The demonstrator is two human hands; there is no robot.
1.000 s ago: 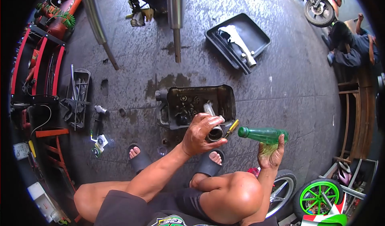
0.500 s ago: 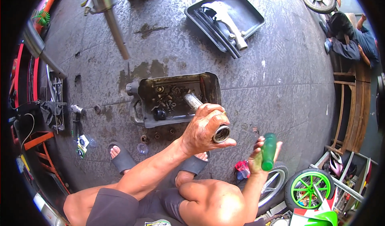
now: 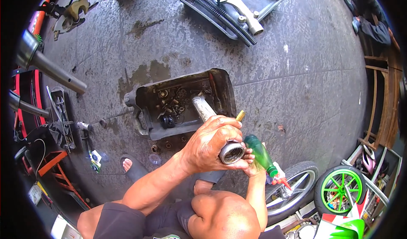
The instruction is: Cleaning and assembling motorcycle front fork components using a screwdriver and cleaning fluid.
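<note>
My left hand (image 3: pixel 214 143) is wrapped around a metal tube (image 3: pixel 203 107), which looks like a fork leg. Its open round end (image 3: pixel 232 152) faces up toward me; its far end rests in a cut-open black jerrycan (image 3: pixel 148 131). Close beside that open end, my right hand (image 3: pixel 253 164) grips a green squeeze bottle (image 3: pixel 259 152) with a red nozzle (image 3: pixel 281 181) slanting down to the right. The tube partly hides the right fingers. A short yellowish piece (image 3: pixel 241 115) sticks out past my left knuckles; I cannot tell what it belongs to.
Small metal parts (image 3: pixel 171 107) lie inside the jerrycan. Beyond it, a black tray (image 3: pixel 271 3) carries springs and a silver fork part. Wheels (image 3: pixel 341 189) stand at lower right, a hammer-like tool (image 3: pixel 85 128) lies left, and fork tubes (image 3: pixel 59 73) jut in. Another person (image 3: pixel 373 27) sits far right.
My right hand has brought the bottle left, next to the tube's open end. The bottle has turned, so its red nozzle now shows. The whole view has shifted somewhat.
</note>
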